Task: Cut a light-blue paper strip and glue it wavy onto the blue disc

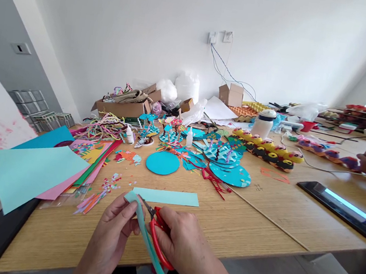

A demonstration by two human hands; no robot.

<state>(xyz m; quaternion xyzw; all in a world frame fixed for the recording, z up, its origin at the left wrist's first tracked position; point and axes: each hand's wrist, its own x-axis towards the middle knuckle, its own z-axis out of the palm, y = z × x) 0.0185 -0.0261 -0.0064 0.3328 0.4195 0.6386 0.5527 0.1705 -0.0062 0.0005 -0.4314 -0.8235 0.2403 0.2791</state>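
Your left hand pinches a long pale-turquoise paper strip between thumb and fingers, above the near edge of the light wooden table; its lower end is cut off by the view. Your right hand has fingers curled around red-handled metal scissors, whose blades at the strip are hard to distinguish. Small dark marks on the wood are unreadable. Behind stands a white wall.

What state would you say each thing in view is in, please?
Held aqua strip: curved
Red-handled scissors: held, blade opening unclear
Left hand: pinching the held aqua strip
Right hand: gripping the red-handled scissors
Loose aqua strip: lying flat
Blue disc: lying flat
White squeeze bottles: standing
Large cardboard box: open, filled
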